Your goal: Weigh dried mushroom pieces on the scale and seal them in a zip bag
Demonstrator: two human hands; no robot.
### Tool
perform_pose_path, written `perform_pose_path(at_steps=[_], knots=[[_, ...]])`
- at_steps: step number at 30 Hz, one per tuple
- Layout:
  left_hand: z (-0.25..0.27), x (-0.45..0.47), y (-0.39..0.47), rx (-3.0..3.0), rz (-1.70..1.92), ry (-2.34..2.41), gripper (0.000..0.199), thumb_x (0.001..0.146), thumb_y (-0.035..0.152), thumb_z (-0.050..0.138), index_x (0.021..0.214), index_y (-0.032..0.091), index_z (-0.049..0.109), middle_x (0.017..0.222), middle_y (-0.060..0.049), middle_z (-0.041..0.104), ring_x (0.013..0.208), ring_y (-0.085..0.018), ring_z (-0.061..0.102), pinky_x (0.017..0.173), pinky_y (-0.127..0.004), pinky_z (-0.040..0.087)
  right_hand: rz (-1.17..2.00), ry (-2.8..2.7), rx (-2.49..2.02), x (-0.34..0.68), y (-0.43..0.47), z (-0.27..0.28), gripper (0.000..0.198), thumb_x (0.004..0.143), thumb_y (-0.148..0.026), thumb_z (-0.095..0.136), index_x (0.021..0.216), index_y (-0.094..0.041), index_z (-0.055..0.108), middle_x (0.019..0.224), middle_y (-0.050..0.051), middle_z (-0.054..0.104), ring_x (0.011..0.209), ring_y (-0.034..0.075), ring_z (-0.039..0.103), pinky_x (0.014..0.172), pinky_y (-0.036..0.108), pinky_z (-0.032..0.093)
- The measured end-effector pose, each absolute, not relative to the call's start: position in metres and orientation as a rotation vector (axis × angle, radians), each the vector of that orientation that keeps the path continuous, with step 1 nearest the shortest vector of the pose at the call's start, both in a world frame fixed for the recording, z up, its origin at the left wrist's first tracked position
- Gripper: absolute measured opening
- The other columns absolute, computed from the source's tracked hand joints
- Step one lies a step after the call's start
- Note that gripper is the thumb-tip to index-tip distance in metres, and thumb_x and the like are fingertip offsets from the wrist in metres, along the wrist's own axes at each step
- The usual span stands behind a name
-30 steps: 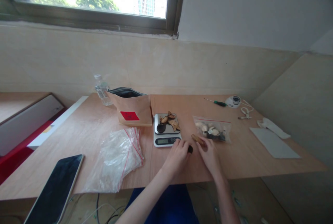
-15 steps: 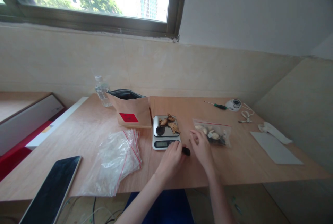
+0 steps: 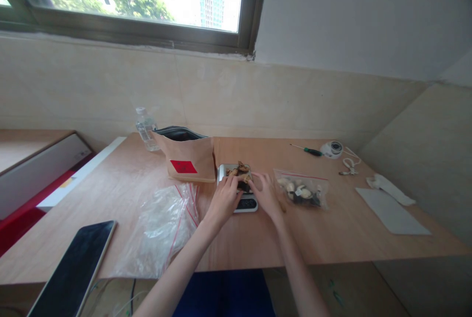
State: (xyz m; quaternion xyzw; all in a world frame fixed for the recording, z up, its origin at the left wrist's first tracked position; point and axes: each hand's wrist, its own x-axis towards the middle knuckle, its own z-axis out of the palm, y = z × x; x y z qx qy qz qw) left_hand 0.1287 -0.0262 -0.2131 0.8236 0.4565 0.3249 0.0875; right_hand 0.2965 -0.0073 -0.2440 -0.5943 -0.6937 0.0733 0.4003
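Both hands have moved up from the bare wood in front of the kitchen scale [image 3: 238, 187] and now lie over it, just left of the frame's centre. The left hand [image 3: 223, 200] covers the left part of the platform, its fingers curled toward the dried mushroom pieces [image 3: 240, 169] heaped there; whether they are pinched on a piece cannot be told. The right hand [image 3: 266, 194] comes in from the right side of the scale, fingers bent down at the pile's edge, and its grip is equally unclear. A second ago the left hand was lower, beside a small dark piece on the table in front of the scale; that piece is no longer visible there. The scale's display, plain earlier, is now partly hidden by the hands. The zip bag of mushrooms [image 3: 302, 189] lies just right of the hands, unmoved. The brown paper bag [image 3: 186, 159] stands just left of the scale, with the pile of empty zip bags [image 3: 165, 223] toward the lower left.
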Motion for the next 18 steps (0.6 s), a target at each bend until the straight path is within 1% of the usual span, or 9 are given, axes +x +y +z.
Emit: perform_pose_path(at_steps=[3,6,9,11,13,15,18], knots=[[-0.216,0.132,-0.018,2.512,0.886,1.360,0.031,0.081,0.009,0.051,0.112,0.016,0.052,0.115,-0.012,0.058,0.107,-0.025,0.050,0.093,-0.043,0.042,0.169,-1.756,-1.513,0.297,-0.002,-0.243,0.032,0.088,-0.040,0.046,0.108,-0.020,0.061,0.102,0.010,0.060,0.101,0.025,0.054,0.088,0.042,0.043],[-0.219,0.131,-0.012,2.531,0.855,1.350,0.035,0.081,0.007,0.049,0.115,0.018,0.052,0.116,-0.009,0.059,0.109,-0.025,0.049,0.093,-0.042,0.042,0.145,-1.710,-1.527,0.302,-0.005,-0.245,0.031,0.089,-0.037,0.043,0.106,-0.019,0.061,0.100,0.010,0.060,0.100,0.025,0.054,0.089,0.043,0.042],[-0.216,0.124,-0.013,2.511,0.902,1.361,0.043,0.083,0.007,0.048,0.123,0.022,0.047,0.127,-0.006,0.055,0.115,-0.024,0.046,0.096,-0.042,0.040,0.117,-1.650,-1.529,0.312,-0.018,-0.249,0.030,0.089,-0.035,0.041,0.106,-0.019,0.061,0.099,0.010,0.060,0.099,0.024,0.053,0.089,0.042,0.041],[-0.212,0.116,-0.020,2.460,0.999,1.400,0.043,0.084,0.010,0.048,0.125,0.023,0.046,0.131,-0.005,0.052,0.117,-0.023,0.045,0.098,-0.042,0.038,0.097,-1.618,-1.519,0.319,-0.031,-0.252,0.030,0.090,-0.034,0.041,0.106,-0.020,0.061,0.099,0.010,0.060,0.099,0.024,0.053,0.089,0.042,0.041],[-0.207,0.104,-0.032,2.371,1.117,1.461,0.037,0.086,0.014,0.048,0.122,0.023,0.048,0.127,-0.006,0.055,0.113,-0.023,0.047,0.096,-0.041,0.039,0.077,-1.592,-1.525,0.327,-0.046,-0.255,0.029,0.090,-0.032,0.040,0.107,-0.020,0.061,0.101,0.010,0.059,0.100,0.024,0.052,0.090,0.042,0.040],[-0.205,0.089,-0.047,2.261,1.203,1.530,0.027,0.087,0.018,0.046,0.113,0.022,0.053,0.118,-0.007,0.059,0.108,-0.023,0.051,0.092,-0.040,0.041,0.051,-1.573,-1.554,0.333,-0.060,-0.259,0.029,0.090,-0.031,0.040,0.106,-0.020,0.061,0.102,0.011,0.059,0.102,0.025,0.051,0.091,0.043,0.039],[-0.208,0.067,-0.072,2.140,1.266,1.628,0.019,0.089,0.022,0.044,0.103,0.021,0.057,0.105,-0.006,0.062,0.102,-0.022,0.054,0.090,-0.039,0.041,-0.014,-1.554,-1.599,0.340,-0.076,-0.266,0.027,0.090,-0.031,0.041,0.102,-0.020,0.062,0.102,0.012,0.059,0.103,0.026,0.051,0.091,0.045,0.038]])
